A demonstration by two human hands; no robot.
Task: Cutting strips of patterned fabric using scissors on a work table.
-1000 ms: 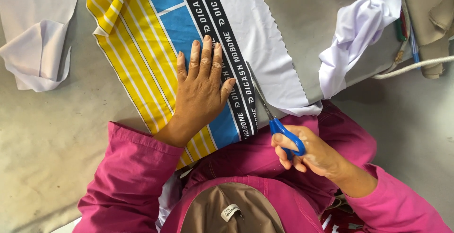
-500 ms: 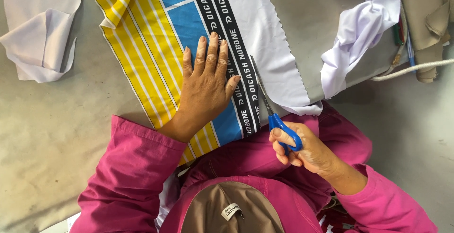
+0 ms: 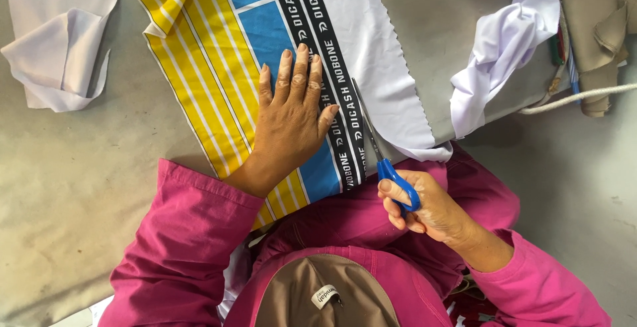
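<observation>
My right hand (image 3: 424, 207), closed around the blue scissors (image 3: 388, 164), has advanced slightly along the printed fabric (image 3: 265, 28); my flat, empty left hand (image 3: 288, 125) still presses it.

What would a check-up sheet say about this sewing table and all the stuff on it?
Surface: grey work table, covered with a slightly creased sheet.
Job's things: printed fabric panel with yellow stripes, blue blocks, black lettered bands and a white edge, lying flat; blue-handled scissors, blades on the fabric beside the black band.
Clutter: folded white cloth far left; loose white cloth at right; tan fabric bundle in the corner.
Grips: left hand pressed flat on the panel, fingers spread; right hand closed around the scissor handles.
Cables: white cord running off the right edge.
Surroundings: the person's pink sleeves and tan cap.
</observation>
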